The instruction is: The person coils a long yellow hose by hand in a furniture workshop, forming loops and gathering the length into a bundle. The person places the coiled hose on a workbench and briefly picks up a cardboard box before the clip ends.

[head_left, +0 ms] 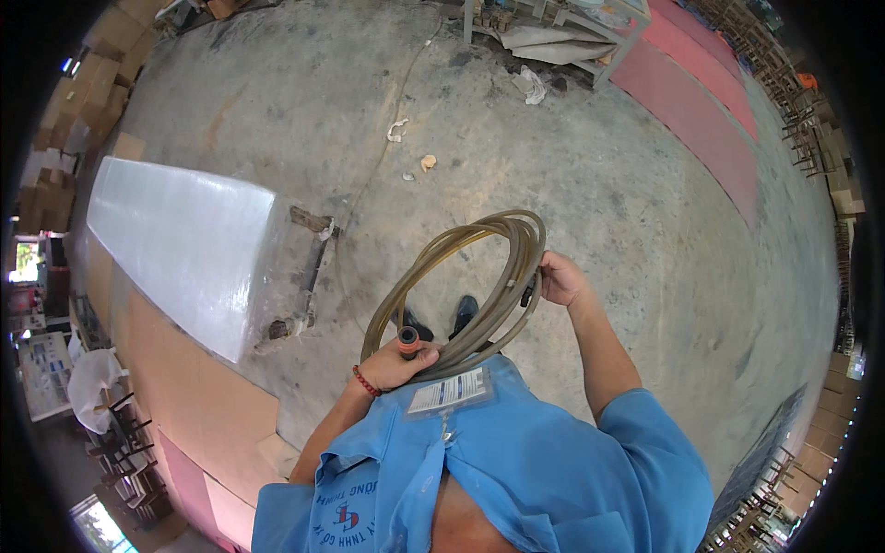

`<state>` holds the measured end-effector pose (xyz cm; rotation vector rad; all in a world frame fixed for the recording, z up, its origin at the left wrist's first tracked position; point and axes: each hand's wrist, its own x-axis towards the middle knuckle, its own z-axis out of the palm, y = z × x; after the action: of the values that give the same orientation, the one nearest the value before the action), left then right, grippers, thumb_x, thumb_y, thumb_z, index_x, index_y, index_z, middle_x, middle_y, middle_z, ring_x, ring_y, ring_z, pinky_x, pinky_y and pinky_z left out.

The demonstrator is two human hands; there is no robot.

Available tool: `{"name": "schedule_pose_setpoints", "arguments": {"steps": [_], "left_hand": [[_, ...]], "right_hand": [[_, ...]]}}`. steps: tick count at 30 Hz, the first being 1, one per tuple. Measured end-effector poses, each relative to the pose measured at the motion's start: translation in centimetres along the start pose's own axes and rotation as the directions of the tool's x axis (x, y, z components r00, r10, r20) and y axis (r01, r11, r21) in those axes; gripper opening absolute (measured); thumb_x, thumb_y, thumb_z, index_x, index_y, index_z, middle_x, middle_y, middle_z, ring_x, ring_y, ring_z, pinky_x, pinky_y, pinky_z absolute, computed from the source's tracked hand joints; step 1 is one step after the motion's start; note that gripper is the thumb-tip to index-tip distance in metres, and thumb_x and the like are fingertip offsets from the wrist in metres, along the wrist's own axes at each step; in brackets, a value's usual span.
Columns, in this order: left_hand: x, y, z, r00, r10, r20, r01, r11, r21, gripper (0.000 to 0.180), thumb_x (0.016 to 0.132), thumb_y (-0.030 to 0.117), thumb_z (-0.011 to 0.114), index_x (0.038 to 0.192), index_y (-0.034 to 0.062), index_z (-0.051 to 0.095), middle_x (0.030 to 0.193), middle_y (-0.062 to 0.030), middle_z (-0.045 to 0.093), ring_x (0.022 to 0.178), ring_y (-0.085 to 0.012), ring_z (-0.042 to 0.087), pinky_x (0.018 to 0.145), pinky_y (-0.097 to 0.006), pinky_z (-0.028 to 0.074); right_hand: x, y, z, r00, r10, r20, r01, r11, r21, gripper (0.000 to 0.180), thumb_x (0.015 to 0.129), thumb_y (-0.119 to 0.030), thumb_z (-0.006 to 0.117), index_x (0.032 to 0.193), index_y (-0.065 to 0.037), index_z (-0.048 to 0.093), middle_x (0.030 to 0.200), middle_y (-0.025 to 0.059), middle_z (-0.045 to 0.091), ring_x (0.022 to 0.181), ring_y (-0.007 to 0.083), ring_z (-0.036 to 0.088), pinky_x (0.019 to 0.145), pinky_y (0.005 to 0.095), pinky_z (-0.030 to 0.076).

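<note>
A clear-sleeved badge card, rectangular and white with a dark printed band, lies on the blue shirt at the chest. Below and left of the card, the shirt bears a red and dark printed emblem. Far up and left of the card, brown cardboard boxes are stacked along the edge. Left of the card, white printed sheets hang at the rim.

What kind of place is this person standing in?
Probably a workshop or warehouse: a bare concrete floor, stacked cardboard boxes along one side, and rows of wooden chairs along the other. Both hands hold a coiled hose.
</note>
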<state>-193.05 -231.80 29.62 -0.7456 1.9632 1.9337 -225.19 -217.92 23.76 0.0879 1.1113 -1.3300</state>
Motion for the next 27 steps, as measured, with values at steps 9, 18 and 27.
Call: {"name": "schedule_pose_setpoints", "arguments": {"steps": [9, 18, 27], "left_hand": [[5.8, -0.5, -6.7, 0.992, 0.114, 0.056, -0.109, 0.99, -0.085, 0.051, 0.089, 0.048, 0.054, 0.109, 0.0025, 0.065, 0.098, -0.0117, 0.067, 0.094, -0.0201, 0.061, 0.084, -0.032, 0.046], [8.3, 0.1, -19.1, 0.979, 0.194, 0.061, -0.183, 0.972, -0.148, 0.051, 0.091, 0.047, 0.053, 0.108, 0.0003, 0.064, 0.098, -0.0091, 0.065, 0.092, -0.017, 0.059, 0.084, -0.031, 0.045], [8.2, 1.7, -23.3, 0.983, 0.177, 0.04, -0.178, 0.984, 0.002, 0.056, 0.087, 0.053, 0.054, 0.104, 0.0007, 0.065, 0.095, -0.0148, 0.066, 0.091, -0.024, 0.062, 0.08, -0.034, 0.047]], "right_hand": [[5.3, -4.3, 2.3, 0.955, 0.023, -0.297, 0.021, 0.989, 0.146, 0.013, 0.083, -0.015, 0.054, 0.085, -0.002, 0.056, 0.07, 0.0051, 0.055, 0.057, 0.0169, 0.054, 0.055, 0.0303, 0.05], [7.4, -10.7, 9.6, 0.999, -0.024, -0.042, 0.037, 0.932, 0.361, 0.017, 0.084, -0.021, 0.047, 0.082, -0.005, 0.052, 0.083, 0.01, 0.061, 0.073, 0.0229, 0.062, 0.066, 0.0372, 0.055], [11.8, -10.9, 23.8, 0.906, -0.299, -0.3, 0.391, 0.862, 0.323, 0.043, 0.093, -0.037, 0.033, 0.1, -0.001, 0.054, 0.097, 0.018, 0.062, 0.083, 0.0295, 0.062, 0.076, 0.0457, 0.052]]}}
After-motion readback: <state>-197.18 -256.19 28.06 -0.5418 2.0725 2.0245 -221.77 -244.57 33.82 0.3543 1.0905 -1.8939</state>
